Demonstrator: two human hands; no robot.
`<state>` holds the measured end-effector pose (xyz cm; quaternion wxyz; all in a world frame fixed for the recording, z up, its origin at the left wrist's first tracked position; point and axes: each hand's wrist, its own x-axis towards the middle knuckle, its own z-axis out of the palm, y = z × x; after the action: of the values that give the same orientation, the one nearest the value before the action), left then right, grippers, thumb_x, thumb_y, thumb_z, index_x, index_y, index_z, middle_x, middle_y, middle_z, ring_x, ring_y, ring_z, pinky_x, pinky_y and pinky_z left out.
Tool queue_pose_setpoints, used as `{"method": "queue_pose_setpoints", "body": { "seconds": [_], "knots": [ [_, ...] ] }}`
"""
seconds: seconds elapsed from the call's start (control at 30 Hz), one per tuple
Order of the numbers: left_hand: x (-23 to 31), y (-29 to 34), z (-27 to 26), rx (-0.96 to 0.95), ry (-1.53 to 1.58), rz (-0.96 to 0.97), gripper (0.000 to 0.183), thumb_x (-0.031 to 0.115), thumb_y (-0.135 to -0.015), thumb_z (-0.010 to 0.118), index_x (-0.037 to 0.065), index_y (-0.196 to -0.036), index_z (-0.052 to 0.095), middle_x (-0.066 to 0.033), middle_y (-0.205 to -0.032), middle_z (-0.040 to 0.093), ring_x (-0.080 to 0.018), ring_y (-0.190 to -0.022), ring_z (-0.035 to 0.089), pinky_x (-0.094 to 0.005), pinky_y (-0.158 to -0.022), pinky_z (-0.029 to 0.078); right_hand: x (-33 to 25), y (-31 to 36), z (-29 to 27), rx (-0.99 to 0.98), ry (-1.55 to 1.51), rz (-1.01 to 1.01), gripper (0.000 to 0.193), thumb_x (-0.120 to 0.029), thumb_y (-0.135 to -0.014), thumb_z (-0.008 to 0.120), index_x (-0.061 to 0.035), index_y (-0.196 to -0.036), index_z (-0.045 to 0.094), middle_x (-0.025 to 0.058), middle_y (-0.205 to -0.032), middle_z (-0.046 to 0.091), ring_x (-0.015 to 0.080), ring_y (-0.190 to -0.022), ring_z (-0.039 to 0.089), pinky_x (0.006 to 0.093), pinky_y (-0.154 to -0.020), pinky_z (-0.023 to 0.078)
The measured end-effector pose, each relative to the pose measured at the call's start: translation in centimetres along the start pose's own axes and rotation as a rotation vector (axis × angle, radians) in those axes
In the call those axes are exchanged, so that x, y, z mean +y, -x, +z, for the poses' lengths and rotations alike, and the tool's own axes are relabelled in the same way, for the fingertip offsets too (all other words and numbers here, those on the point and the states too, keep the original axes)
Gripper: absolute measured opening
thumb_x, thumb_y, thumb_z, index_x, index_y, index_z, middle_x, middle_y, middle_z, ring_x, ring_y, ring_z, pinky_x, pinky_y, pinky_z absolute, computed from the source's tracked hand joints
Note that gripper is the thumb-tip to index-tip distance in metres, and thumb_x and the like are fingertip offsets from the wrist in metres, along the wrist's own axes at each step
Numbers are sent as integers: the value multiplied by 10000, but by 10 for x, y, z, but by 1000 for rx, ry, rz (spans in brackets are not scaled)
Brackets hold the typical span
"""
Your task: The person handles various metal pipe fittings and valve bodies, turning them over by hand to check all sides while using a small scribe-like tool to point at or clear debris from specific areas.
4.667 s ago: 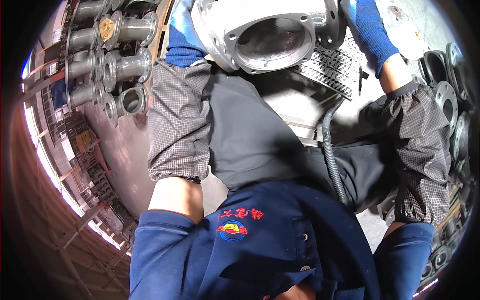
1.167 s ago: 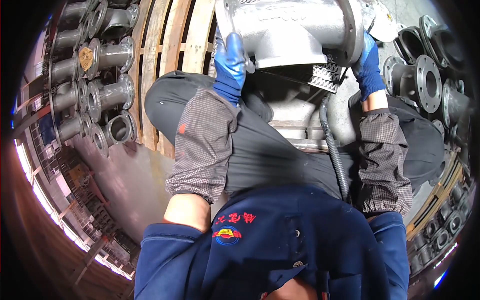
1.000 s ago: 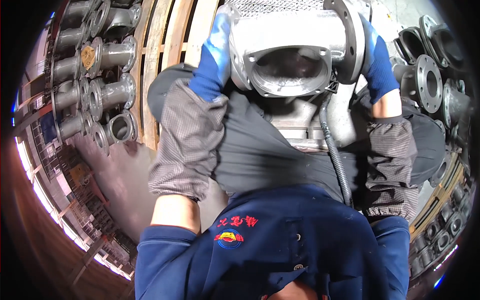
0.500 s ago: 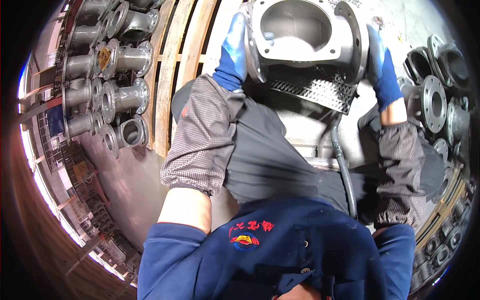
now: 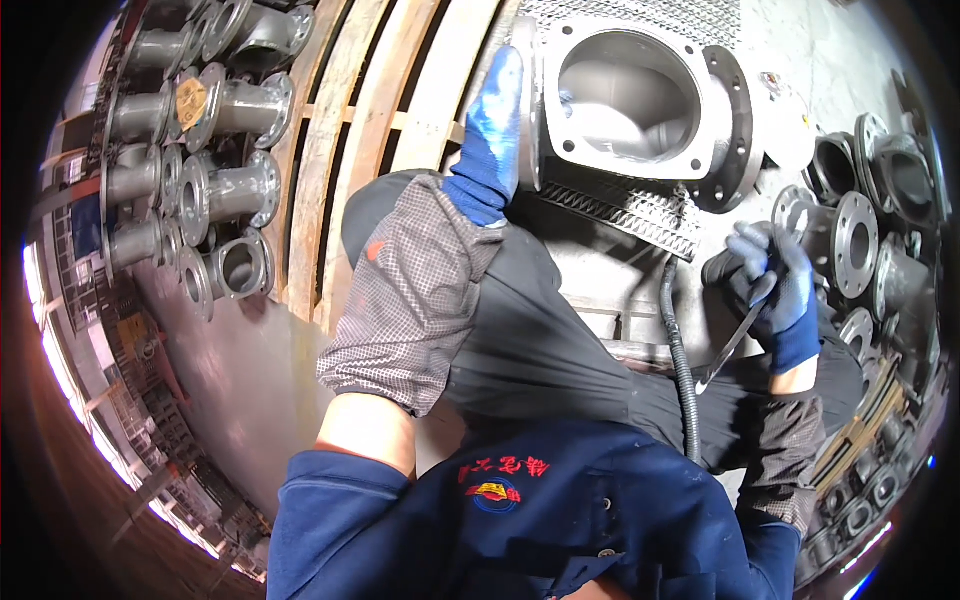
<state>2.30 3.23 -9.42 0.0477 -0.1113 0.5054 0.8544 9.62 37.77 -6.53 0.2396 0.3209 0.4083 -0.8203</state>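
A grey cast-metal valve body [image 5: 697,112] with a square top flange and round side flanges stands in front of me, its wide opening facing up. My left hand [image 5: 492,130], in a blue glove, lies flat with straight fingers against the outside of its left flange [image 5: 531,110]. Whether the thumb hooks behind cannot be seen. Away from the casting, by my right knee, my gloved right hand [image 5: 778,285] is closed around a thin metal rod-like tool [image 5: 733,347]. The tool slants down toward my lap and ends in a pale tip.
Perforated metal mesh [image 5: 620,215] lies under the casting. A dark ribbed hose [image 5: 680,350] runs between my legs. Wooden pallet slats [image 5: 375,110] lie at left, with rows of flanged castings [image 5: 230,190] beyond. More castings [image 5: 850,240] crowd the right side.
My right hand has left the casting's right flange, come down toward my knee and now holds the thin tool. The casting appears slightly lower and further right; my left hand remains against it.
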Motion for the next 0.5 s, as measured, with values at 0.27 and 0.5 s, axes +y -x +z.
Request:
{"method": "queue_pose_setpoints", "body": {
  "seconds": [0.27,0.5],
  "knots": [
    [-4,-3,7,116,-15,78,447,381,-949,445,49,-1245,484,-93,-1086,596,-171,-919,606,-292,-814,503,71,-1,-53,169,-142,239,361,-178,-933,416,95,-1164,461,260,-1059,601,212,-851,653,151,-461,504],
    [11,8,19,179,-61,-43,489,398,-939,467,31,-1261,485,-97,-1084,602,-163,-920,605,-277,-806,496,63,16,-17,205,-106,228,564,-477,-924,419,43,-1133,488,207,-981,635,70,-552,555,103,-388,420]
  ]
}}
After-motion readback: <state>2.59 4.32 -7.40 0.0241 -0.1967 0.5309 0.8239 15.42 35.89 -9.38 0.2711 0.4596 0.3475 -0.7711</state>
